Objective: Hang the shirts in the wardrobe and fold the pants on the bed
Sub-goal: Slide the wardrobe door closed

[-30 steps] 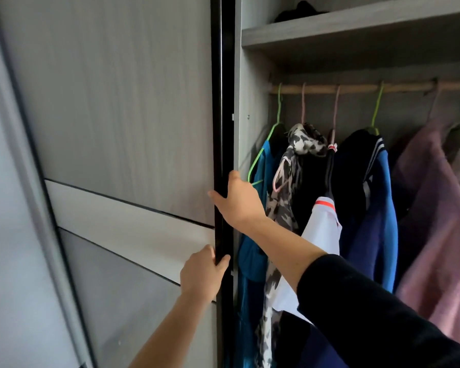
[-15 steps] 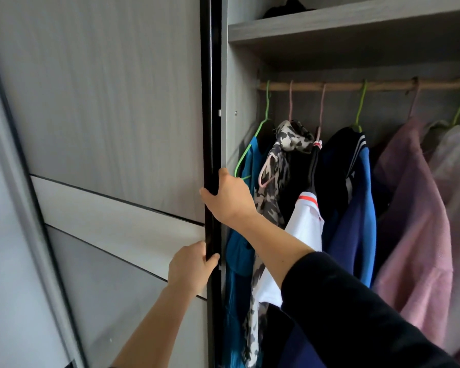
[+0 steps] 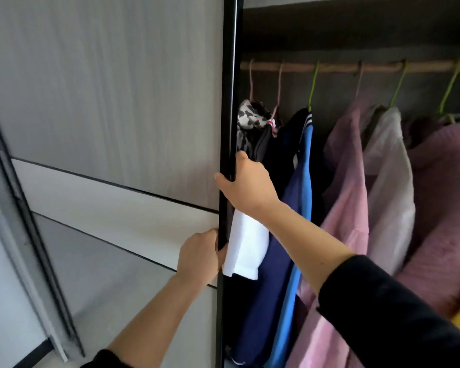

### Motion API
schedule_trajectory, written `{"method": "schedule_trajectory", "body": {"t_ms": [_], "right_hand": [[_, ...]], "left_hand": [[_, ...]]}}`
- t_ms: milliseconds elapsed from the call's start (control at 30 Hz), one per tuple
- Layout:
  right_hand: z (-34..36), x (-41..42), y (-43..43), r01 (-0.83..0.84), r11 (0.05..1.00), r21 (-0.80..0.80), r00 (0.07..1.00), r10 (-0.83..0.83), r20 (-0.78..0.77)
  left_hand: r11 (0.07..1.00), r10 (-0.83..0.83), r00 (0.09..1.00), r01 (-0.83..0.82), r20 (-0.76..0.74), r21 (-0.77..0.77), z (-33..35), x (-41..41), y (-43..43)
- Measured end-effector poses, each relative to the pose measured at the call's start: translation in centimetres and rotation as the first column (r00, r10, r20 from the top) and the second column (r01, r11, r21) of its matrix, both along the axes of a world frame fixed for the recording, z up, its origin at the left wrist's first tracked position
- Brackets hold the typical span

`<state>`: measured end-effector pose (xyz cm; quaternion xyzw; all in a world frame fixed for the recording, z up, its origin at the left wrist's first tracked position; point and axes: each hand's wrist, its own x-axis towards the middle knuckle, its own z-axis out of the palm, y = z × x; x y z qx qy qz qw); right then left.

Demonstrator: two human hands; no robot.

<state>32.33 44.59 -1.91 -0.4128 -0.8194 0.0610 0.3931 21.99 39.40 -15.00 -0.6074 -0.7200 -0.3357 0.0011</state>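
Two hands gripping edge of wardrobe door (image 3: 104, 102): right hand (image 3: 246, 181) above, left hand (image 3: 201, 254) below. Step: moving door, I'd say. Next: even sideways pull, hanging clothes (image 3: 300, 181) kept clear.

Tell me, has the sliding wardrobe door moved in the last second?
Yes. The sliding door has slid right against the clothes rod: its black edge now covers the teal shirt and reaches the cow-print garment.

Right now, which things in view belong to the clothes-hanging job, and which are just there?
In the job: grey sliding wardrobe door, left hand and right hand gripping its black edge, wooden hanging rail.
Just there: black-and-white patterned scarf, blue jacket, pink shirt, white garment, all on hangers.
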Motion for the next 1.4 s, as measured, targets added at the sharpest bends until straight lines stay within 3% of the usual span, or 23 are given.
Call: {"method": "schedule_trajectory", "body": {"t_ms": [333,667,767,833,900,967,1100,1400], "right_hand": [[-0.3,12.8,-1.9,0.095,0.995,0.020,0.994,-0.093,-0.051],[-0.4,25.6,-4.8,0.252,0.967,0.039,0.968,-0.251,-0.030],[-0.8,28.5,-6.1,0.317,0.930,0.187,0.948,-0.315,-0.041],[-0.9,30.3,-6.9,0.333,0.872,0.359,0.936,-0.352,-0.014],[-0.7,32.3,-7.6,0.328,0.782,0.530,0.898,-0.433,0.082],[-0.8,34.0,-8.2,0.258,0.739,0.622,0.850,-0.480,0.217],[-1.7,37.5,-9.1,0.201,0.753,0.626,0.741,-0.535,0.406],[-2.0,43.6,-10.7,0.342,0.653,0.675,0.636,-0.690,0.345]], "left_hand": [[0.998,-0.007,0.994,0.014,-0.113,0.065,-0.7,12.8,-0.5],[0.986,-0.130,0.965,0.149,-0.229,0.069,-0.2,25.4,-2.2],[0.969,-0.219,0.938,0.240,-0.269,0.050,0.3,28.0,-2.9],[0.922,-0.262,0.875,0.352,-0.407,0.162,0.7,29.0,-3.4],[0.863,-0.193,0.810,0.409,-0.554,0.298,0.4,29.5,-3.7],[0.854,-0.125,0.805,0.385,-0.581,0.351,0.5,29.4,-3.1],[0.846,-0.094,0.769,0.396,-0.632,0.356,1.3,29.7,-1.2],[0.788,-0.197,0.732,0.514,-0.652,0.339,1.1,36.5,-0.5]]}}
